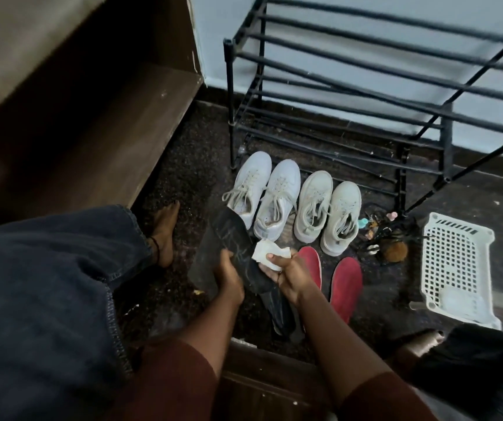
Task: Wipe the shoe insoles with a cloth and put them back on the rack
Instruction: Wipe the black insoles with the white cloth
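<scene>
My left hand (227, 279) grips a black insole (229, 241) by its left edge and holds it tilted above the floor. My right hand (286, 275) pinches a small white cloth (270, 253) against the insole's right side. Another dark insole (280, 311) lies on the floor under my hands. Two red insoles (346, 284) lie on the floor to the right; my right hand partly covers the nearer one. The black metal shoe rack (396, 95) stands against the wall with bare shelves.
Two pairs of white sneakers (298, 205) stand on the dark floor before the rack. A white plastic basket (456, 265) lies at the right, small clutter (387, 241) beside it. A brown wooden cabinet (77, 117) fills the left. My bare foot (165, 232) rests near it.
</scene>
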### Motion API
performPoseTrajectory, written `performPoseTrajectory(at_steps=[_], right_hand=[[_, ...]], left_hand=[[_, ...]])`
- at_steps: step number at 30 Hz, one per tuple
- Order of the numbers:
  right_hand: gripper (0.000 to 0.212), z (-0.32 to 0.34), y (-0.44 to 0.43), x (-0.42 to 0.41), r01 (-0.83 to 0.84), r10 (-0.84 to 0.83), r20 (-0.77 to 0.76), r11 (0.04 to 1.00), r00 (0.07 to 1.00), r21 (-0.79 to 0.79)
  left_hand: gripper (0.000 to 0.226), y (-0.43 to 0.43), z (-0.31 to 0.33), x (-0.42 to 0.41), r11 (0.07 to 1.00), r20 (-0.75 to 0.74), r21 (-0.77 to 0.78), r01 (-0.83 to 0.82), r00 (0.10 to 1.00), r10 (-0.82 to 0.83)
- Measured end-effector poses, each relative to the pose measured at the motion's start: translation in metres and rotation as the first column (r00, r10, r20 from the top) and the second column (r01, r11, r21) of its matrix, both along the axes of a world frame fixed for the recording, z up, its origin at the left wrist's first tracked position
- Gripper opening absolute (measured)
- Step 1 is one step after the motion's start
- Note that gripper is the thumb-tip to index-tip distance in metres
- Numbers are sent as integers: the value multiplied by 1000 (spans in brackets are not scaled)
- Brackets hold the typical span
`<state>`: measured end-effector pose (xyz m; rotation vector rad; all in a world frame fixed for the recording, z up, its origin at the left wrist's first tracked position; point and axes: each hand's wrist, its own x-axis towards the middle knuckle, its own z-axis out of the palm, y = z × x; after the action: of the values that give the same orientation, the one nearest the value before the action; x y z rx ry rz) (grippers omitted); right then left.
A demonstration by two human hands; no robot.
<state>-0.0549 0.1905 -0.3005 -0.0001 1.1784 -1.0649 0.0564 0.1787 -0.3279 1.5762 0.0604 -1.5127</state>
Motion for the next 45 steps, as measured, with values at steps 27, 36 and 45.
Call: performPoseTrajectory(at_steps=[27,36,45], right_hand=[[37,149,41,5,-810,-162,-975,586,-151,28],[42,157,48,-25,-852,-166,-986,513,26,-109],[40,148,42,5,-829,-33,-982,541,-187,140]], left_hand=[[78,0,123,-31,874,-585,-423,240,664,-466],[81,0,112,-28,817,-623,-523,245,544,-562],[68,-2,107,-26,853,-664,-456,256,541,-517]])
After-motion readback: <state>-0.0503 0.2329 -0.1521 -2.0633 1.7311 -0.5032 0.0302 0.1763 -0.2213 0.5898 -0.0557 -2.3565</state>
